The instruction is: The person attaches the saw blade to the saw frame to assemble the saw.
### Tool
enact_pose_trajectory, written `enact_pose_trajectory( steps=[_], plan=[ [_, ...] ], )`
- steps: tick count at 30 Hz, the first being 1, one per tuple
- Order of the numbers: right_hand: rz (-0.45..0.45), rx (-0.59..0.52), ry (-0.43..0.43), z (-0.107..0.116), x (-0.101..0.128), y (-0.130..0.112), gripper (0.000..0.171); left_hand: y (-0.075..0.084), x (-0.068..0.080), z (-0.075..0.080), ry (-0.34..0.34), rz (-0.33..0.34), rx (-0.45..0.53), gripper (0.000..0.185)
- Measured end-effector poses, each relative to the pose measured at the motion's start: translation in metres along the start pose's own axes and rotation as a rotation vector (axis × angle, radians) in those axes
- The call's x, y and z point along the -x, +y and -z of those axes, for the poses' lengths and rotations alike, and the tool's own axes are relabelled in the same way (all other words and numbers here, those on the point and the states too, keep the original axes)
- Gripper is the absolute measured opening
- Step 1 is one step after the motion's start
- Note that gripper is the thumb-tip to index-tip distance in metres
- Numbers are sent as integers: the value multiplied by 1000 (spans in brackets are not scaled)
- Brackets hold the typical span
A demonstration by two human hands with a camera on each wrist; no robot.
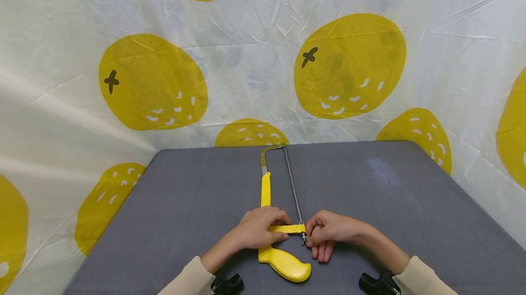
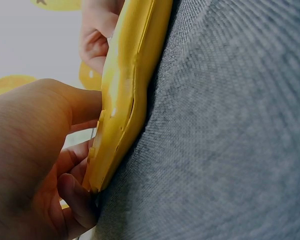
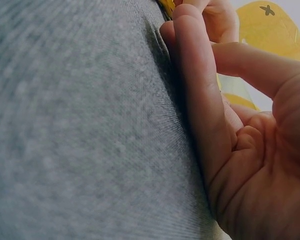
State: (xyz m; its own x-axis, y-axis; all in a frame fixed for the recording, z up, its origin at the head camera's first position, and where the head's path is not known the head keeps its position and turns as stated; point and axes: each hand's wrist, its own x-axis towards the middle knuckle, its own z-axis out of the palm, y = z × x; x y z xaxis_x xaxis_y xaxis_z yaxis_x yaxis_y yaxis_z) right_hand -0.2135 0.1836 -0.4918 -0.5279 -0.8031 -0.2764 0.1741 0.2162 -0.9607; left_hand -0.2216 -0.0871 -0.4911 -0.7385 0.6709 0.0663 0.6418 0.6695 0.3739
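On the grey counter [image 1: 185, 203], my left hand [image 1: 256, 230] grips the yellow hacksaw [image 1: 271, 222] frame to steady it; my right hand [image 1: 328, 233] pinches the blade-end screw [image 1: 303, 238].

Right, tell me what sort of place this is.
Probably a makeshift recording setup rather than a real workshop: a grey table fenced by a white sheet printed with yellow fruit, and just one tool, a yellow hacksaw, under the person's two hands.
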Motion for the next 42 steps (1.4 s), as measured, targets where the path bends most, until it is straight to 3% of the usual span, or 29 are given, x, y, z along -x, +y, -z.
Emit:
enact_pose_trajectory(
  steps=[42],
  plan=[
    [-4,32,18,-3,1,-2,13,1,0,-1,6,1,-3,20]
  ],
)
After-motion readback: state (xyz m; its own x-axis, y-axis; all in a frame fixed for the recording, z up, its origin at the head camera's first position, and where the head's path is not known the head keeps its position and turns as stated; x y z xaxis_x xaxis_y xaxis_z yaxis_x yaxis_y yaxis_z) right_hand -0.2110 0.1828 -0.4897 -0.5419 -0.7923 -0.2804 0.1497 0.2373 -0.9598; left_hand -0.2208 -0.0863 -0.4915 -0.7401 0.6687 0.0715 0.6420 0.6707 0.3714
